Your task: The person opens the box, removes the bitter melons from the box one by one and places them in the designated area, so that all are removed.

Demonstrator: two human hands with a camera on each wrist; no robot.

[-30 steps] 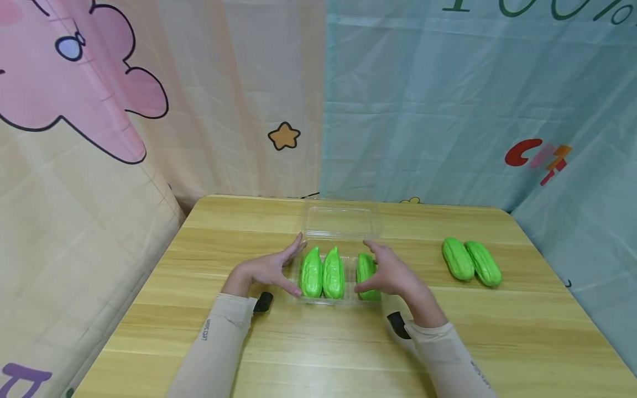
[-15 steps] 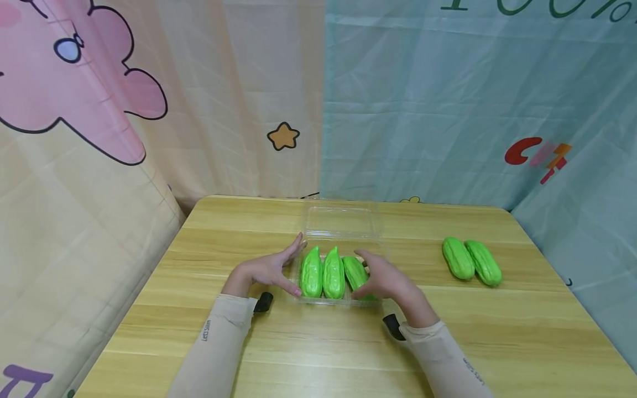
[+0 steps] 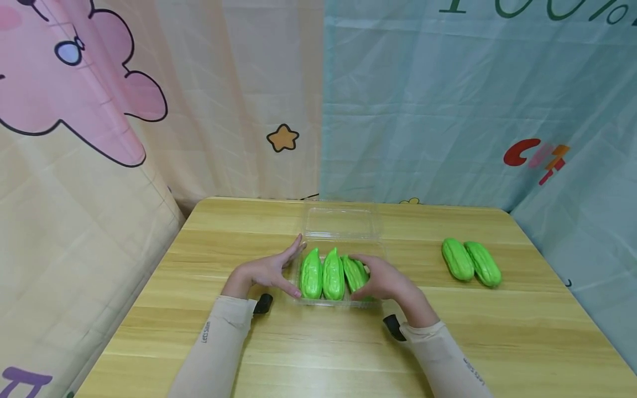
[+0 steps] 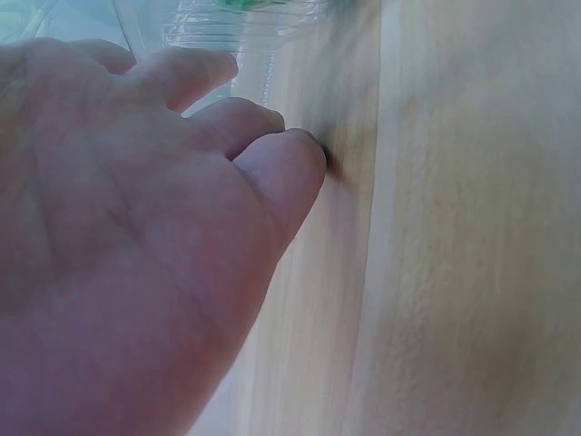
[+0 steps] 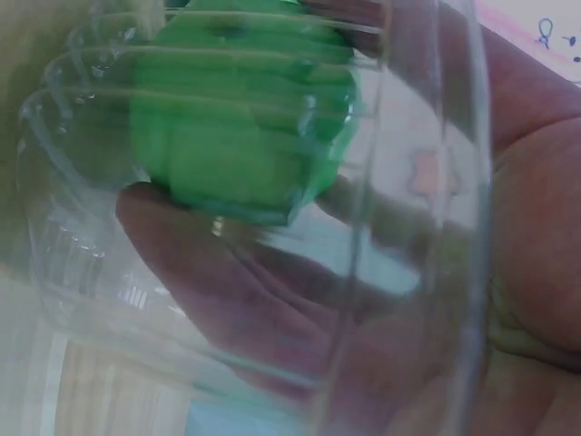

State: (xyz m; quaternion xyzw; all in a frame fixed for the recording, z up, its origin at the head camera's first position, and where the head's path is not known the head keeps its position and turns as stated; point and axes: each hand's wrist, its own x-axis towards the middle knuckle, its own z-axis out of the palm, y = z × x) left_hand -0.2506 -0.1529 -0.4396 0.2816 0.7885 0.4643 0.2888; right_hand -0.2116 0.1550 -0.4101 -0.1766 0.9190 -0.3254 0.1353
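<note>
A clear plastic clamshell box [image 3: 325, 302] lies on the table with its lid [image 3: 340, 221] folded back. Inside are three bright green bitter melons. The left bitter melon [image 3: 311, 275] and the middle bitter melon [image 3: 334, 275] lie side by side, pointed ends away from me. My right hand [image 3: 382, 279] reaches into the box's right part and holds the third bitter melon [image 3: 353, 272], which leans left against the middle one. In the right wrist view that bitter melon [image 5: 241, 118] shows through the clear wall. My left hand [image 3: 269, 272] rests at the box's left side, thumb and fingers spread.
Two more green bitter melons [image 3: 458, 260] lie together on the right of the wooden table [image 3: 318, 354]. Printed curtains [image 3: 423, 110] hang behind the table and along both sides. The opened lid reaches close to the table's back edge.
My right hand has shifted left with the third bitter melon, from the box's right end to the middle bitter melon. That bitter melon now tilts. My left hand has stayed in place.
</note>
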